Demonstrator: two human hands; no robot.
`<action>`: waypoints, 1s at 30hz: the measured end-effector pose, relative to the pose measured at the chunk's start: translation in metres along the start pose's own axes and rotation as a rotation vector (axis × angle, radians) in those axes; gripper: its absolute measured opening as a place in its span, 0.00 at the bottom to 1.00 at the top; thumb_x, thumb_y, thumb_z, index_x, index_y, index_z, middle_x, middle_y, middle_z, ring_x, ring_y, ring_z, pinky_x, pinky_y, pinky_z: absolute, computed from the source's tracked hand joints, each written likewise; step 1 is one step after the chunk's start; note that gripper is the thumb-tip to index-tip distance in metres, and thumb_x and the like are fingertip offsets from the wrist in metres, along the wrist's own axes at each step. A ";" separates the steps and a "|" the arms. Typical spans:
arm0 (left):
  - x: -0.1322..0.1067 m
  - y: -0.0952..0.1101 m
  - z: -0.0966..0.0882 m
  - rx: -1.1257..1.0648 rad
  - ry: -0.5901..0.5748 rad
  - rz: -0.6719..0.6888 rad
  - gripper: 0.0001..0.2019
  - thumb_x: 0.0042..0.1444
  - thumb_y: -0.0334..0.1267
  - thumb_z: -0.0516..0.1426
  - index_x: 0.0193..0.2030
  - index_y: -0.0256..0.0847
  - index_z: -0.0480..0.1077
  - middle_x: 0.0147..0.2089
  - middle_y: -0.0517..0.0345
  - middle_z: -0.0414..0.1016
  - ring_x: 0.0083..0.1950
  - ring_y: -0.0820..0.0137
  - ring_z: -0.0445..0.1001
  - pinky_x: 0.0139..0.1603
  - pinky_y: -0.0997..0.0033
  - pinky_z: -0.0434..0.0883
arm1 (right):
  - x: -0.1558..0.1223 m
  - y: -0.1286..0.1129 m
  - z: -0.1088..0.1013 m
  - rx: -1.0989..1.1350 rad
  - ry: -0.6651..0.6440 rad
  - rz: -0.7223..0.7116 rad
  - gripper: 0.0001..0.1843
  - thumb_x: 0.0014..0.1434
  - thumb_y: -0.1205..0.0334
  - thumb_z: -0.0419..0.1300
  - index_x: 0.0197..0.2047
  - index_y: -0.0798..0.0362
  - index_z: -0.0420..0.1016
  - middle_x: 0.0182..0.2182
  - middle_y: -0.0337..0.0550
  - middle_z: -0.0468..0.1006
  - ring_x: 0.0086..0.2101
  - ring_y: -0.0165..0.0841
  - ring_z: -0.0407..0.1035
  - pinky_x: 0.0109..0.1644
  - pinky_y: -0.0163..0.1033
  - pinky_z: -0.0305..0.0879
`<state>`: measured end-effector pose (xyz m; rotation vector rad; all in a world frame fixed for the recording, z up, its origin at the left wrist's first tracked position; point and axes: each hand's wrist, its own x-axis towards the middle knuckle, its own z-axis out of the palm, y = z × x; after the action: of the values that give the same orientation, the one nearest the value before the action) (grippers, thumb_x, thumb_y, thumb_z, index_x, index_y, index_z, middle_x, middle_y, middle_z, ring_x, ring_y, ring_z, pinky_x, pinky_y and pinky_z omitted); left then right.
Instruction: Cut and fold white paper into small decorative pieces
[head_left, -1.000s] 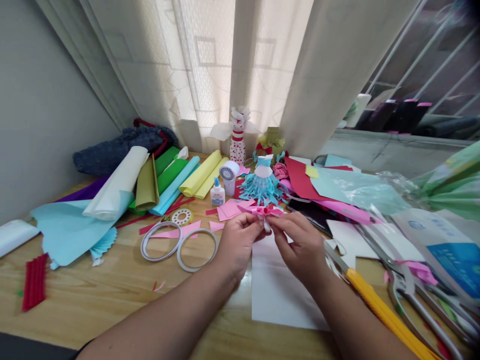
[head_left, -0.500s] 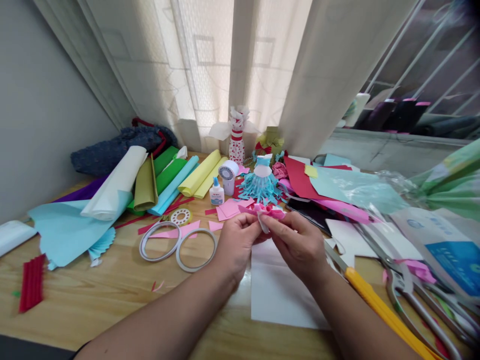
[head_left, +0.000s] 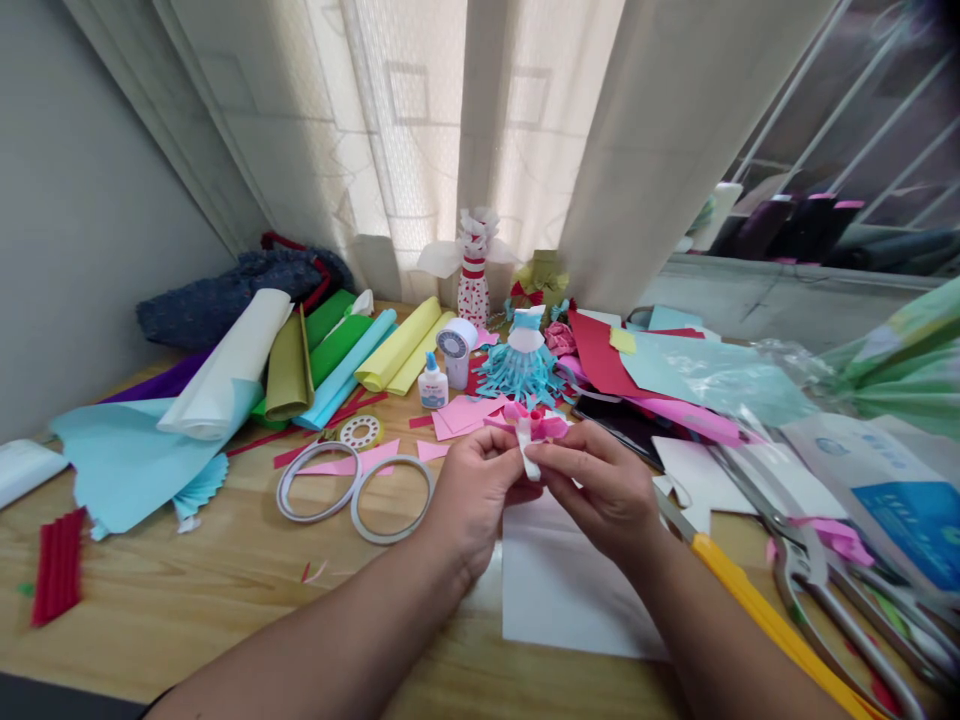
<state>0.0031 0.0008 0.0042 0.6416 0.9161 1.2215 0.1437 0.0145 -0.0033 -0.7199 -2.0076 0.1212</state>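
Note:
Between my two hands is a pink folded paper piece (head_left: 551, 428) with a narrow white strip (head_left: 528, 450) standing up against its near side. My left hand (head_left: 476, 485) pinches the piece from the left, thumb and fingers closed on it. From the right, my right hand (head_left: 604, 480) grips the white strip and the pink paper with thumb and forefinger. Under the hands lies a white sheet (head_left: 562, 590). Just beyond them stands a blue fringed paper dress (head_left: 525, 360). Pink paper pieces (head_left: 465, 415) lie beside my left hand.
To the left lie two tape rolls (head_left: 392, 540), a smaller yellow tape roll (head_left: 361, 432) and rolled coloured papers (head_left: 225, 370). A glue bottle (head_left: 433, 385) stands by a small fan (head_left: 456, 345). On the right are a yellow cutter (head_left: 757, 610), large scissors (head_left: 799, 560) and a phone (head_left: 619, 425).
The white strip has turned more upright and now shows more fully in front of the pink paper. My right fingers have shifted slightly lower along it.

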 end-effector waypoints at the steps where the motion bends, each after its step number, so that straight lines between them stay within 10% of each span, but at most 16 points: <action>1: 0.000 0.000 0.000 -0.007 0.007 -0.008 0.11 0.41 0.35 0.64 0.24 0.36 0.65 0.23 0.62 0.68 0.24 0.76 0.68 0.29 0.72 0.70 | 0.001 -0.001 0.000 0.015 0.015 0.006 0.14 0.55 0.71 0.58 0.43 0.48 0.76 0.28 0.41 0.71 0.27 0.30 0.67 0.29 0.35 0.66; 22: 0.004 0.000 -0.005 -0.005 -0.015 0.019 0.11 0.46 0.38 0.63 0.25 0.36 0.64 0.21 0.66 0.64 0.22 0.78 0.63 0.24 0.77 0.67 | -0.005 -0.001 0.003 -0.050 -0.080 -0.069 0.16 0.51 0.75 0.57 0.42 0.49 0.72 0.29 0.42 0.73 0.28 0.31 0.68 0.30 0.37 0.66; 30: 0.011 -0.003 -0.011 0.027 -0.039 0.065 0.10 0.44 0.34 0.64 0.30 0.36 0.66 0.24 0.62 0.70 0.22 0.76 0.69 0.26 0.74 0.67 | -0.008 0.005 -0.003 0.078 0.231 0.154 0.21 0.49 0.74 0.59 0.47 0.49 0.67 0.31 0.40 0.67 0.28 0.31 0.61 0.31 0.39 0.63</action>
<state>-0.0036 0.0102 -0.0068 0.7195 0.8860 1.2519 0.1514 0.0134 -0.0100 -0.8002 -1.7187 0.1972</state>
